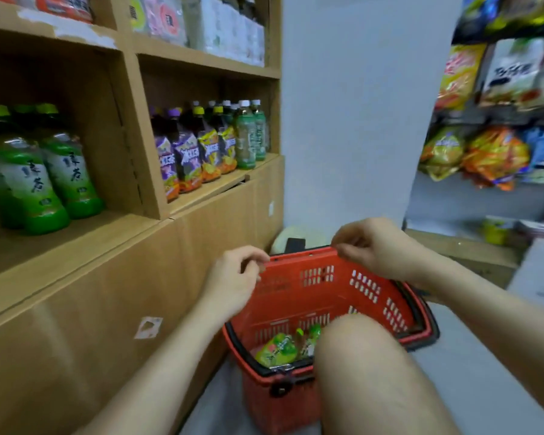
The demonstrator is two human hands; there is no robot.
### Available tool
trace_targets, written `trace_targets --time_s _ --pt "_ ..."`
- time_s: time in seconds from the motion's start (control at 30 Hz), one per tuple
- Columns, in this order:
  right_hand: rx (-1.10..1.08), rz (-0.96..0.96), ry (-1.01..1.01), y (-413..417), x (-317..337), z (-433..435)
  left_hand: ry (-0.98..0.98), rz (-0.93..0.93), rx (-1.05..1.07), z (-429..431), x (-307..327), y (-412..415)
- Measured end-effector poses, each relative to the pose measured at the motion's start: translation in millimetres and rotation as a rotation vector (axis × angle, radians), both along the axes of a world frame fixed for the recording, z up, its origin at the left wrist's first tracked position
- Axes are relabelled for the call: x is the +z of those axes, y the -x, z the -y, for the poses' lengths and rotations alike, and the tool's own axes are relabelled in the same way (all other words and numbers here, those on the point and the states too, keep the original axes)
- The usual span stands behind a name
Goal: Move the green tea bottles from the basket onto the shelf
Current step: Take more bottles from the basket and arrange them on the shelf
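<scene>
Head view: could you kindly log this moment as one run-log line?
stage: pre-pick | left hand: at basket far rim, grip unclear | right hand: same | green tea bottles: lying in basket | shelf: others standing
</scene>
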State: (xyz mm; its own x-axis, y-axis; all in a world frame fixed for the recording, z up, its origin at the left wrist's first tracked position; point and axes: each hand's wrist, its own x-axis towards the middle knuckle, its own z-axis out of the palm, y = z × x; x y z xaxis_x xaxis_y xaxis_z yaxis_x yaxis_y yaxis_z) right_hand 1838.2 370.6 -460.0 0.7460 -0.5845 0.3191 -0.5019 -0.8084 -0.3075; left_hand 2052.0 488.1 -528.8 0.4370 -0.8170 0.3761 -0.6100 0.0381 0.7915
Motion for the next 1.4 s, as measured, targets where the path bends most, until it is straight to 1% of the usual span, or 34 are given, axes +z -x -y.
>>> trace_targets --time_s 0.07,0.2,0.37,0.5,0.6,0.67,0.77,0.9,0.97,1.03,1.1,1.17,1.23,1.3,1.4 --pt "-0.055 0.007 -0.064 17.5 1.6 6.8 -0.035 -0.034 -0.005 16.0 -14.1 6.9" --pt "-0.128 -0.067 -0.178 46.0 -10.1 23.4 -0.112 -0.043 -0.055 46.1 -29.2 28.7" --pt "-0.199 -0.087 -0.321 68.3 -71.3 55.1 -0.26 0.06 -0.137 84.0 -49.2 59.2" --pt "-0.254 -0.051 -0.389 59.5 -122.3 95.1 -0.375 0.158 -0.152 128.0 -75.1 65.4" --pt "-0.275 -0.122 -0.412 36.9 -153.9 130.1 -0.493 0.118 -0.131 166.6 -113.8 58.7" --pt "-0.306 -0.133 -0.433 26.3 -171.3 153.8 -0.605 0.07 -0.152 195.0 -143.3 58.0" --pt "-0.363 -0.173 -0.478 29.5 -187.0 185.0 -0.79 -0.018 -0.266 238.7 -188.4 73.2" --pt "-0.461 -0.13 -0.516 48.7 -200.3 201.9 -1.069 -0.095 -0.452 282.3 -238.7 108.5" --pt "-0.451 -0.161 -0.499 53.9 -208.8 198.8 -1.134 -0.22 -0.487 296.2 -254.9 116.6" --pt "-0.442 -0.183 -0.499 55.6 -216.7 194.3 -1.15 -0.39 -0.4 303.5 -267.5 118.6" --pt "-0.443 -0.182 -0.517 57.2 -223.1 195.6 -1.105 -0.541 -0.244 308.4 -280.7 121.1" --pt "-0.435 -0.175 -0.556 58.1 -227.6 196.7 -1.077 -0.648 -0.192 310.3 -283.0 122.9" --pt "-0.443 -0.151 -0.597 59.0 -229.5 198.2 -1.096 -0.635 -0.209 309.6 -279.4 121.8" --pt "-0.446 -0.144 -0.658 59.7 -230.2 198.4 -1.104 -0.551 -0.229 303.0 -272.7 118.3" --pt "-0.443 -0.151 -0.736 57.4 -234.6 194.1 -1.013 -0.442 -0.218 289.1 -266.2 113.6"
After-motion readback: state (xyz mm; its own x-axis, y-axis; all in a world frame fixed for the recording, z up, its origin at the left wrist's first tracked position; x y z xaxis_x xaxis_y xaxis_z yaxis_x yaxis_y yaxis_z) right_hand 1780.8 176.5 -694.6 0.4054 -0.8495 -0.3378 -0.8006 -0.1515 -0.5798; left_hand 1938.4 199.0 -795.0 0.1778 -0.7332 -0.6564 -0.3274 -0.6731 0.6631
